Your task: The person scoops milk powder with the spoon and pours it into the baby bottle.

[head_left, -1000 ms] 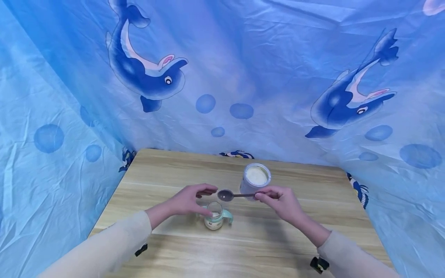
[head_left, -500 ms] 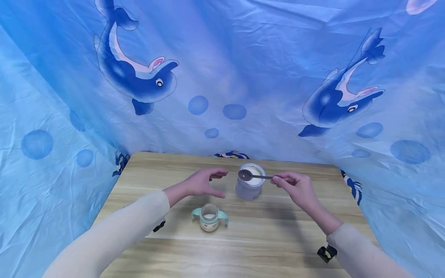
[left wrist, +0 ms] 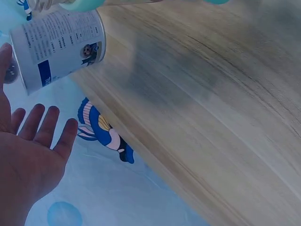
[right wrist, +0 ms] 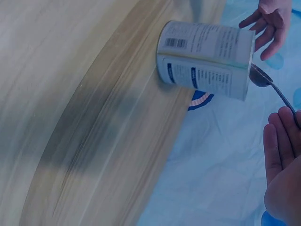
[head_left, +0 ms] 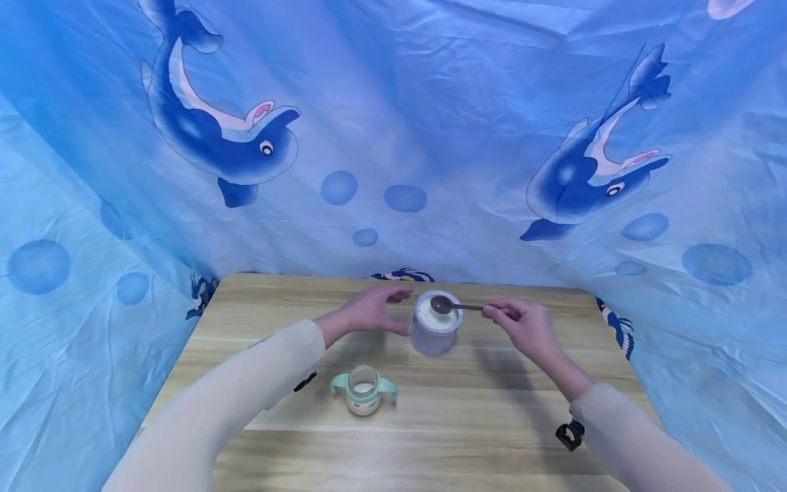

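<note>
In the head view my right hand (head_left: 521, 324) pinches the handle of a dark spoon (head_left: 441, 305), whose bowl is over the mouth of an open can (head_left: 432, 339). White powder fills the can close to its rim. Beside the can's left side is my left hand (head_left: 376, 311), fingers and thumb spread apart with nothing between them. The left wrist view shows this hand's relaxed fingers near the printed can (left wrist: 61, 47). In the right wrist view the spoon (right wrist: 260, 75) is right at the can's rim.
A small clear bottle (head_left: 363, 391) with mint-green side handles stands upright nearer me, some white powder inside. Everything stands on a wooden table (head_left: 430, 437). A blue cloth with dolphins (head_left: 381, 123) hangs behind the table's far edge.
My left hand has moved from the bottle toward the can's left side. My right hand has brought the spoon from near the bottle over the can. The view has shifted slightly.
</note>
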The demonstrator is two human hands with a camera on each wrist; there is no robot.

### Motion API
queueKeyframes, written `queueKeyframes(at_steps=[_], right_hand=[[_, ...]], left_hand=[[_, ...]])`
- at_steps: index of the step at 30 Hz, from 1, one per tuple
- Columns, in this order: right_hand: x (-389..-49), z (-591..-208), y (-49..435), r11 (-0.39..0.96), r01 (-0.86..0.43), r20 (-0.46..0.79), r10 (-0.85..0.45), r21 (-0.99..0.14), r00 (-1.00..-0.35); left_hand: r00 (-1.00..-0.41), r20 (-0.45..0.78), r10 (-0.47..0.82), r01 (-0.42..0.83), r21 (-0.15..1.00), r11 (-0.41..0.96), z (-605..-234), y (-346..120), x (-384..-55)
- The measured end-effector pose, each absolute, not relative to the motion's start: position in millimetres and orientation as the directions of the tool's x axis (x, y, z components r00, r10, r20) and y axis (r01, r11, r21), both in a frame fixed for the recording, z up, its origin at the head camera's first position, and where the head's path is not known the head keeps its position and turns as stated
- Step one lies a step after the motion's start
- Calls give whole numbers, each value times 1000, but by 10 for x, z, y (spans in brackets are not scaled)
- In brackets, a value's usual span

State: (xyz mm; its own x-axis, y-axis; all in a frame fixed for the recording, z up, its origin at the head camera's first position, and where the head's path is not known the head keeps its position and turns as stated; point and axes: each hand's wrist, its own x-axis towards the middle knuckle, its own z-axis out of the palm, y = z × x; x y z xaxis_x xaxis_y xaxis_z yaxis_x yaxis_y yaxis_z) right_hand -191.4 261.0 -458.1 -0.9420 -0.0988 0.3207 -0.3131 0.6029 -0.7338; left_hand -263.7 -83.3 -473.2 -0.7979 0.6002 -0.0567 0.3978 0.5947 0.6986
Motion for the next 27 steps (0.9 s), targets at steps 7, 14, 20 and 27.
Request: queueKeyframes(at_steps=[7,14,20,27], right_hand=[[-1999,-4642,2577,653,-359,365,-134,-667,-921],[-2053,-4698,2519,684,-390,391,-163,-617,-906],[-2085,-4734,2472,663,-390,376,-173,-638,-910],[-2092,-4766,2478,635,-341,315,-158,-694,-936]], left_hand=[[-778,-45,626,406,725,556,-4791,-754,-2686],[-767,-32,641,427,721,546,-4874,-675,-2745],[-768,-33,639,428,716,551,-4920,-597,-2782],[-784,-51,618,407,710,575,-4935,-524,-2781]])
